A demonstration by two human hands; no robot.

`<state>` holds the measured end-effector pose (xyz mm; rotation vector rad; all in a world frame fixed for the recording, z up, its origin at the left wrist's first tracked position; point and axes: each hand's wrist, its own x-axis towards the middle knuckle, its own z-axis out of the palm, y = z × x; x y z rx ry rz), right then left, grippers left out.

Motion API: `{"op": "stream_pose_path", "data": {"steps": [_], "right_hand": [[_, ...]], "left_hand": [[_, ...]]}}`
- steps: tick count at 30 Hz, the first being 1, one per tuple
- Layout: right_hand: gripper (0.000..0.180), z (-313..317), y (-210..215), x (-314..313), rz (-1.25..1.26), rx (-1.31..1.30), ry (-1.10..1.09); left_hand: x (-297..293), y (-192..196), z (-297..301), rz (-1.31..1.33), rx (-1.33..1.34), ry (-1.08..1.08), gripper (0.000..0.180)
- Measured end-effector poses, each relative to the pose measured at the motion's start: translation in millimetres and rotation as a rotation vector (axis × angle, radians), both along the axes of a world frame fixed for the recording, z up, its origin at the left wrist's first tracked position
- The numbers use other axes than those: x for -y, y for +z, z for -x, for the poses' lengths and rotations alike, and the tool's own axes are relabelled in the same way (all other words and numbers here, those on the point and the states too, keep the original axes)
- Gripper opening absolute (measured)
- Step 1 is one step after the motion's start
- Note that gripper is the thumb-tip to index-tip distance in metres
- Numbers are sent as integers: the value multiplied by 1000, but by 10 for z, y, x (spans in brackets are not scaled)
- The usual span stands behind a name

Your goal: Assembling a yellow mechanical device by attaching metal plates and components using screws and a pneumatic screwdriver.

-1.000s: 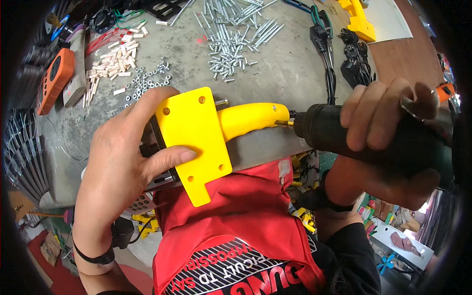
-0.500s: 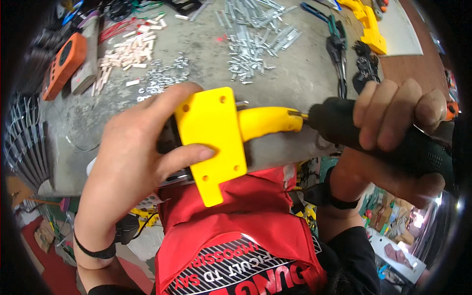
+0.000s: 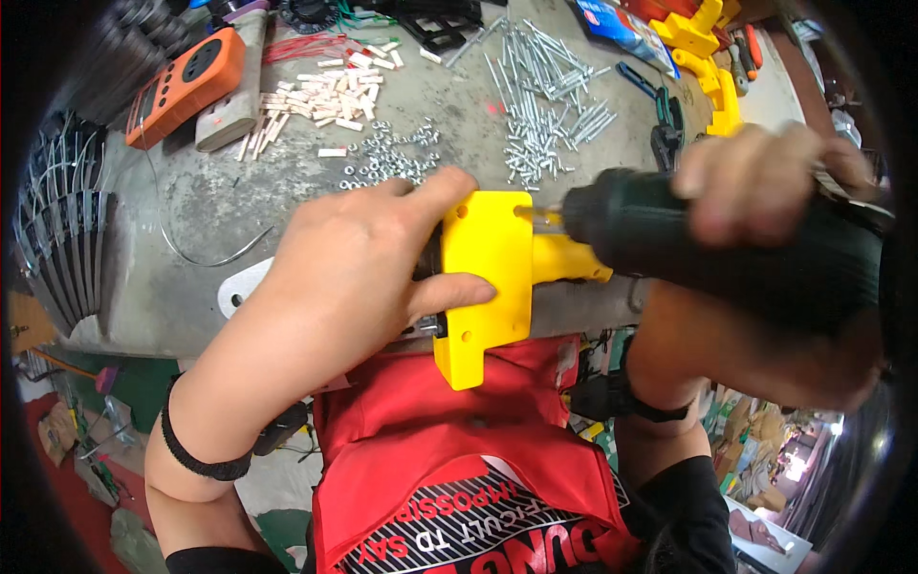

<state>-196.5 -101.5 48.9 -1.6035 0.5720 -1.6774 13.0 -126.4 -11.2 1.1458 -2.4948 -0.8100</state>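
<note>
My left hand [image 3: 354,253] grips a yellow plastic housing [image 3: 486,277], its thumb flat on the plate face with corner holes. A curved yellow handle [image 3: 564,262] sticks out to the right behind that plate. In my right hand [image 3: 741,187], blurred by motion, is a black power screwdriver [image 3: 641,225] held level. Its bit reaches left toward the plate's upper right corner hole; whether it touches is not clear. By my left forearm a metal strip with a hole [image 3: 239,290] lies on the bench.
Beyond my hands lie piles of long screws [image 3: 550,100], nuts [image 3: 387,158] and small pale blocks [image 3: 330,96]. An orange meter [image 3: 186,84] and black cable ties [image 3: 72,230] are at left. Pliers [image 3: 666,129] and more yellow housings [image 3: 717,91] lie at right.
The screwdriver's bit has shifted from the handle's end to the upper right corner of the plate. The yellow housing has turned more upright. The whole view has shifted.
</note>
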Motion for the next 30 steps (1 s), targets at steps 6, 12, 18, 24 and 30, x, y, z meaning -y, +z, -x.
{"op": "stream_pose_path", "data": {"steps": [6, 12, 18, 24, 30], "right_hand": [[64, 14, -92, 150, 12, -143, 221], [66, -164, -245, 82, -19, 155, -3], [70, -165, 267, -70, 131, -128, 81], [67, -351, 28, 192, 59, -249, 316], [71, -319, -40, 268, 85, -176, 312]], "left_hand": [[-5, -32, 8, 96, -51, 14, 46], [-31, -64, 6, 157, -61, 10, 48], [13, -1, 11, -12, 21, 15, 53], [-20, -164, -41, 91, -72, 17, 53], [-45, -158, -30, 139, -69, 14, 53]]}}
